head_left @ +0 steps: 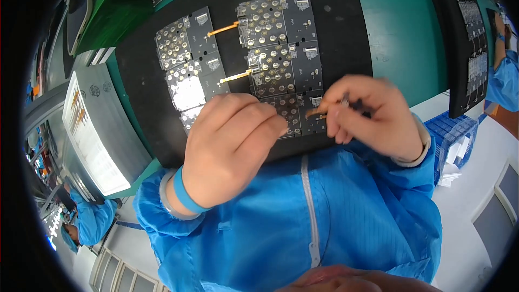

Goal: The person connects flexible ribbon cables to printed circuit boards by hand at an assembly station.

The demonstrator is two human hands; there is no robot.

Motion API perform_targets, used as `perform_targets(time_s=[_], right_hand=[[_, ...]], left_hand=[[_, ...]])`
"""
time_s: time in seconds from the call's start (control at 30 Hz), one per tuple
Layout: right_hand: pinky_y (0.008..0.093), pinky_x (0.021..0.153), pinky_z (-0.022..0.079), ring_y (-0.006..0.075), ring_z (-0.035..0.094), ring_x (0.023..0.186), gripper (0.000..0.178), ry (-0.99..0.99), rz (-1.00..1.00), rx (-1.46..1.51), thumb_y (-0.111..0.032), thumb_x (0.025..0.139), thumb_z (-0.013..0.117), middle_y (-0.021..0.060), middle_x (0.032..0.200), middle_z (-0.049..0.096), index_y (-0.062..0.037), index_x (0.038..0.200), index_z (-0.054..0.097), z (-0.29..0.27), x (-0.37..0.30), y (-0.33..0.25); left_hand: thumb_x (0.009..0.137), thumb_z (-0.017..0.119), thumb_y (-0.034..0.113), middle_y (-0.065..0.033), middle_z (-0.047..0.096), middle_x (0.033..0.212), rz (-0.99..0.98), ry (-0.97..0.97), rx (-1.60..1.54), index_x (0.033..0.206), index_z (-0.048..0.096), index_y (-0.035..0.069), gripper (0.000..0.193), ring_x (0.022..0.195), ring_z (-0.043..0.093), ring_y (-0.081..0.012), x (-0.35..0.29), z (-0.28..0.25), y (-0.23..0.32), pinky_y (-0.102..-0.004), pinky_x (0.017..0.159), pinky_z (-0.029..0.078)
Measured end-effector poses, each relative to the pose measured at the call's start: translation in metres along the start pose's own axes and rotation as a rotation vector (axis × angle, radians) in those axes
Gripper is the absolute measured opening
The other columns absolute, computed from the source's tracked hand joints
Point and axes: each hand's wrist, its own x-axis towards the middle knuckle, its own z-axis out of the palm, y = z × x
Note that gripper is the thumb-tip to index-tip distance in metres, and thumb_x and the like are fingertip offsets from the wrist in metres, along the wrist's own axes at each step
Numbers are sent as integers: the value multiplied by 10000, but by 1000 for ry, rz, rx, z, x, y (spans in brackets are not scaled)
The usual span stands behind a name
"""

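Observation:
Two columns of dark circuit boards with round metallic pads lie before me, a left column (174,43) and a right column (263,21). An orange flex cable (223,29) bridges the top pair, and a yellow-orange flex cable (236,76) bridges the middle pair. My left hand (230,143), with a blue wrist band, is curled over the lowest boards; its fingertips and whatever they hold are hidden. My right hand (373,116) is closed at the right edge of the lowest right board. A short orange strip (315,112) sticks out from its fingers, with a small dark and silver piece, blurred.
The boards rest on a black mat (343,38) over a green tabletop (397,38). Left stand a green bin (116,11) and a white tray (100,130). At right are another black mat with boards (459,65) and a blue basket (448,135). Other people work on both sides.

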Motion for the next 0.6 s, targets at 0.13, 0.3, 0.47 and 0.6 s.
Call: perform_targets(time_s=[0.13, 0.3, 0.47, 0.6], right_hand=[[183, 495, 456, 61, 581, 544, 99, 197, 23, -237, -102, 890, 600, 20, 642, 606, -3, 887, 606, -17, 17, 1], [175, 487, 443, 54, 573, 535, 126, 109, 55, -132, -128, 889, 627, 17, 634, 605, -7, 860, 609, -19, 22, -3], [164, 478, 424, 41, 557, 532, 142, -6, 32, 35, -143, 891, 634, 15, 632, 601, -13, 840, 607, -12, 15, -8], [162, 473, 409, 37, 553, 533, 141, 7, 13, 16, -144, 891, 635, 10, 633, 599, -17, 837, 606, -9, 15, -7]], left_hand=[[647, 725, 50, -115, 608, 850, -76, -128, -78, 819, 632, -1, 202, 805, 579, -301, 14, -5, 9, -368, 677, 478], [648, 736, 38, -105, 612, 852, -62, -8, 19, 824, 638, 2, 204, 787, 581, -281, 22, 2, 1, -356, 677, 475], [642, 754, 35, -92, 626, 854, -35, 70, -31, 849, 652, 3, 233, 775, 580, -253, 30, 11, -7, -325, 656, 470], [638, 752, 28, -107, 632, 855, 48, 137, -59, 846, 655, -3, 232, 766, 578, -258, 31, 15, -8, -332, 650, 470]])
